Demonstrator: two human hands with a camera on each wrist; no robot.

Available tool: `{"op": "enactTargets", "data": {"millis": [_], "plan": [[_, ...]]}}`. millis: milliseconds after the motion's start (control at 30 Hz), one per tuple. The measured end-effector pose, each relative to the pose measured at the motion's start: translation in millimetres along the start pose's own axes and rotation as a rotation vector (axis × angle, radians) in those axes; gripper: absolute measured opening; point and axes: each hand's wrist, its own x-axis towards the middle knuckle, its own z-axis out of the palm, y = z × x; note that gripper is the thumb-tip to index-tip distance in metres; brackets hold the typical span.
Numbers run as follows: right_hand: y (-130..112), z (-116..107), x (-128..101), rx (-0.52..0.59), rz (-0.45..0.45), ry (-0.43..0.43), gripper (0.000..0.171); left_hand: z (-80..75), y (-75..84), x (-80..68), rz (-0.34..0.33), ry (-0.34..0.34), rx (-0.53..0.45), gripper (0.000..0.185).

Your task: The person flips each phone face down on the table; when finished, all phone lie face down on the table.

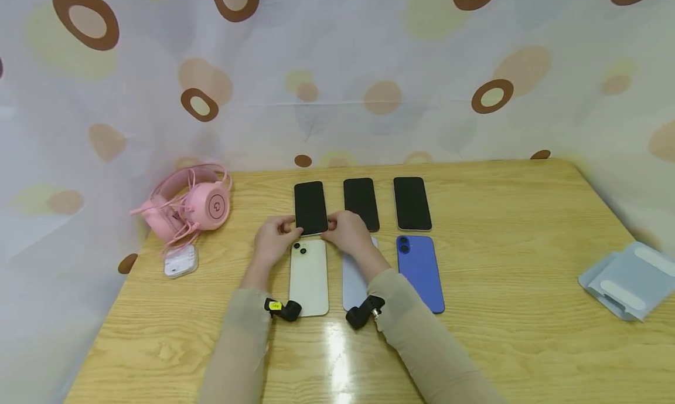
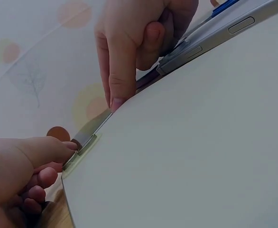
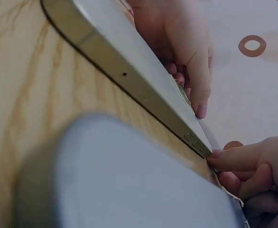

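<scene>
Three phones lie screen-up in a back row and three lie face down in front of them on the wooden table [image 1: 506, 339]. My left hand [image 1: 283, 229] and right hand [image 1: 333, 225] pinch the near corners of the left black-screen phone [image 1: 310, 206], just above the cream phone [image 1: 308, 278]. In the left wrist view my left hand's thumb [image 2: 39, 152] touches that phone's thin edge [image 2: 89, 132] beyond the cream phone's back [image 2: 186, 142]. The right wrist view shows the cream phone's side [image 3: 129, 83] and the blurred pale blue phone [image 3: 129, 175]. My right forearm partly covers the pale blue phone [image 1: 352, 278].
Two more black-screen phones [image 1: 361, 203] [image 1: 412, 203] and a dark blue phone [image 1: 420, 272] lie to the right. Pink headphones [image 1: 192, 207] and a small white case [image 1: 180, 264] sit at the left. A grey stand [image 1: 624, 281] is at the right edge. A patterned curtain hangs behind.
</scene>
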Motion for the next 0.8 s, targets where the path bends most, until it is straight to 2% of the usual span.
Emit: {"op": "enactTargets", "data": {"millis": [133,333,467,633,800], "plan": [[4.2,2.1,0.8,0.057,0.014,0.017,0.038,0.7,1.5,0.0,0.006,-0.006,-0.007,0.038],[10.0,6.2,1.4,0.28,0.086,0.04,0.045,1.9,0.6,-1.2,0.02,-0.032,-0.007,0.037],[11.8,5.6,1.0,0.403,0.083,0.075,0.047,2.4,0.9,-1.4,0.039,-0.04,0.007,0.035],[9.6,4.7,0.5,0.495,-0.032,0.141,0.048,3.6,2.6,-1.9,0.088,-0.048,0.031,0.032],[4.8,7.1,1.5,0.502,-0.144,0.156,0.045,3.5,3.3,-2.5,0.061,-0.063,0.007,0.035]]}}
